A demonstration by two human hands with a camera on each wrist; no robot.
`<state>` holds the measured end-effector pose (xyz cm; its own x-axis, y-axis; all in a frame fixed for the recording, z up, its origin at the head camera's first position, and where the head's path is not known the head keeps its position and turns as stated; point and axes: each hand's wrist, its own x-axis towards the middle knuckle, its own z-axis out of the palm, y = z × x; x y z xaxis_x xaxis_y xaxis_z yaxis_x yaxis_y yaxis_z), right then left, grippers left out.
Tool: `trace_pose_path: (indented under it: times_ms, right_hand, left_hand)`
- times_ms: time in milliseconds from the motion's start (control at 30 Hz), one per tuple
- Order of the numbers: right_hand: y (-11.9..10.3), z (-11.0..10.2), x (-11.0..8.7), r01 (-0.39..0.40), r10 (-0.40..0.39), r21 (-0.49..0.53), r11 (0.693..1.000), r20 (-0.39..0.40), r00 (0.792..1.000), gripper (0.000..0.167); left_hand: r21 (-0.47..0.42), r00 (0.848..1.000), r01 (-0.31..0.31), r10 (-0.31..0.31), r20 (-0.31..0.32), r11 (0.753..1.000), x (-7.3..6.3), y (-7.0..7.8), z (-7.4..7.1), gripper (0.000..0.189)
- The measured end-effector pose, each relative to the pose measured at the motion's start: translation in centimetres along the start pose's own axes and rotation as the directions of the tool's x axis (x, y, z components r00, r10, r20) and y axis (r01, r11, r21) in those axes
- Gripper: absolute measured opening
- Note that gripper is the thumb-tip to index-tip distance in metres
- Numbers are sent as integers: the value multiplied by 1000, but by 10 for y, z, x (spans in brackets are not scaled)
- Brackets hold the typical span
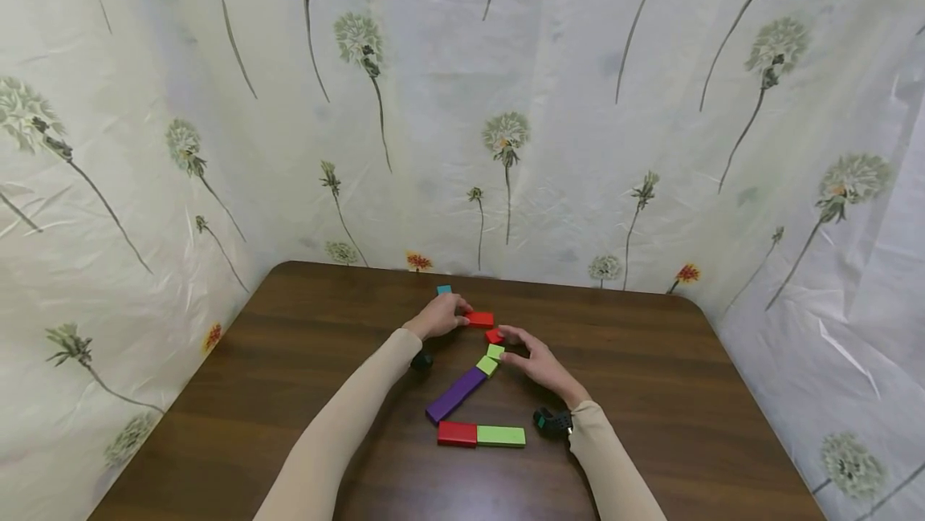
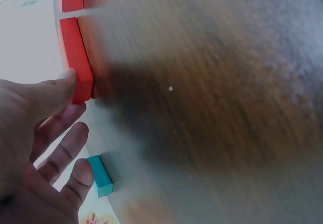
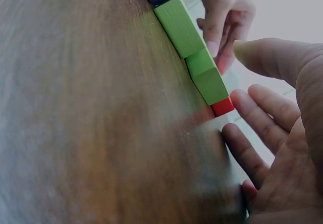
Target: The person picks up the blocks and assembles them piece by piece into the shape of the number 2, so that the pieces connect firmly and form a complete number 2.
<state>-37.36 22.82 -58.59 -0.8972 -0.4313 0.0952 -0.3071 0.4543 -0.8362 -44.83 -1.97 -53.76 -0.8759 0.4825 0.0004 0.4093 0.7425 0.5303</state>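
Note:
My left hand (image 1: 439,316) pinches one end of a long red block (image 1: 482,319) between thumb and fingers, at the far part of the table. In the left wrist view a teal block (image 2: 101,176) lies beside its lower fingers. My right hand (image 1: 538,363) is spread with relaxed fingers around a small red block (image 1: 494,336); in the right wrist view a fingertip is right at this block's edge and the thumb stands apart. Two small green blocks (image 1: 495,352) follow it in a bent line, then a long purple block (image 1: 455,395).
Nearer me, a red block (image 1: 458,434) and a long green block (image 1: 501,437) lie end to end near the purple block's lower end. Dark straps sit on both wrists. A flower-printed curtain (image 1: 433,103) surrounds the brown wooden table (image 1: 636,441).

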Motion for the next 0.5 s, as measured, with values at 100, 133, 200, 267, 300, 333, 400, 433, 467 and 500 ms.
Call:
trace_pose_path:
  times_ms: [100, 133, 200, 267, 300, 333, 400, 433, 467, 500]
  right_hand:
    - [1, 0, 0, 4, -4, 0, 1000, -1, 1000, 56]
    - [1, 0, 0, 7, -7, 1, 1000, -1, 1000, 56]
    - [1, 0, 0, 12, -12, 1, 1000, -2, 1000, 56]
    - [1, 0, 0, 17, -17, 3, 1000, -1, 1000, 56]
    - [1, 0, 0, 17, -17, 3, 1000, -1, 1000, 56]
    - [0, 0, 0, 16, -16, 4, 1000, -1, 1000, 56]
    - [0, 0, 0, 11, -11, 6, 1000, -1, 1000, 55]
    - [0, 0, 0, 8, -8, 9, 1000, 0, 1000, 56]
    - [0, 0, 0, 6, -6, 11, 1000, 2, 1000, 56]
    - [0, 0, 0, 5, -5, 12, 1000, 5, 1000, 56]
  left_hand:
    - [-4, 1000, -10, 10, -2, 1000, -1, 0, -1, 26]
    - [-4, 1000, -13, 13, -3, 1000, -1, 0, -1, 26]
    - [-4, 1000, -17, 17, -5, 1000, -2, 0, -1, 26]
    - [-6, 1000, -20, 20, -8, 1000, -3, 0, -1, 26]
    - [-8, 1000, -22, 22, -12, 1000, -3, -1, 0, 26]
    - [-11, 1000, -23, 23, -15, 1000, -3, -1, 0, 26]
    - [-16, 999, -28, 28, -19, 999, -4, -2, 0, 26]
    - [-21, 999, -31, 30, -22, 999, -4, -2, 1, 26]
    - [-24, 999, -35, 35, -25, 999, -4, -2, 1, 26]
    - [-25, 999, -39, 39, -29, 999, -5, -3, 1, 26]
